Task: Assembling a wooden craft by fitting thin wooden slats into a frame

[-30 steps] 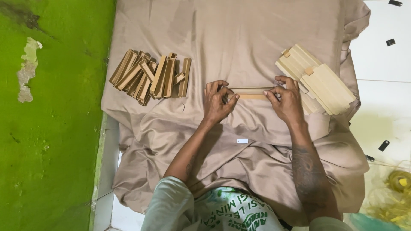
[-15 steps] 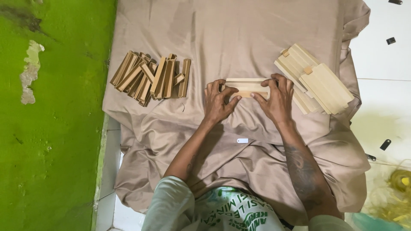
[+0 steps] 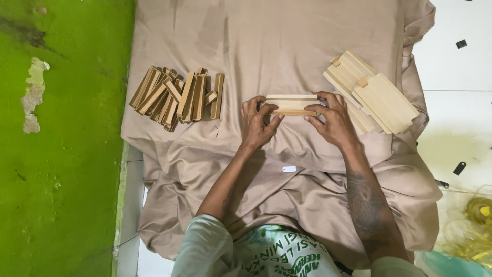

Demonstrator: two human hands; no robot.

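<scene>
I see left hand (image 3: 259,123) and right hand (image 3: 333,120) pinching wood strip (image 3: 292,104) at ends, fingers closed, steadying it over cloth (image 3: 287,46); stick pile (image 3: 179,97) at 9 o'clock.

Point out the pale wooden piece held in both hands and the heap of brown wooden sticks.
pale wooden piece (image 3: 292,104), head view, its top face.
heap of brown wooden sticks (image 3: 177,97), head view, heap's middle.
</scene>
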